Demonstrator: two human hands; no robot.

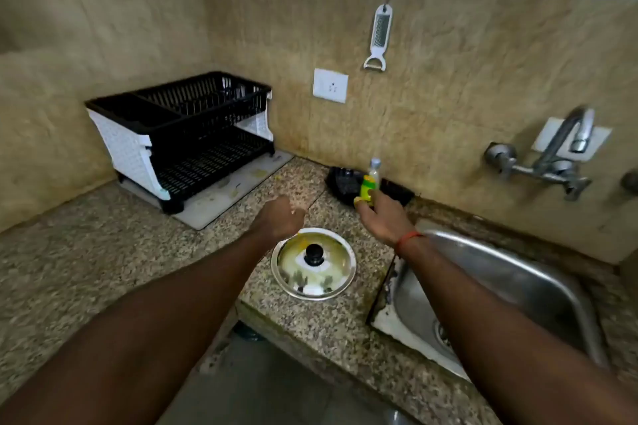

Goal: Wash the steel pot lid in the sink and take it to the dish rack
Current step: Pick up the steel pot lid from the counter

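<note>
The steel pot lid (pixel 328 278), round with a black knob and yellowish smears, lies flat on the granite counter just left of the sink (pixel 511 272). My left hand (pixel 280 217) hovers over the lid's far left rim, fingers curled shut with nothing seen in them. Behind the lid, my right hand (pixel 381 214) grips a small bottle (pixel 370 183) with a yellow-green label and a pale cap. The black and white two-tier dish rack (pixel 183 138) stands at the back left on a white mat.
A wall tap (pixel 566 148) sticks out above the sink's far side. A black holder (pixel 345 181) sits against the wall behind the bottle. A grater-peeler (pixel 379 36) and a socket (pixel 330 85) are on the wall. The counter edge steps inward below the lid.
</note>
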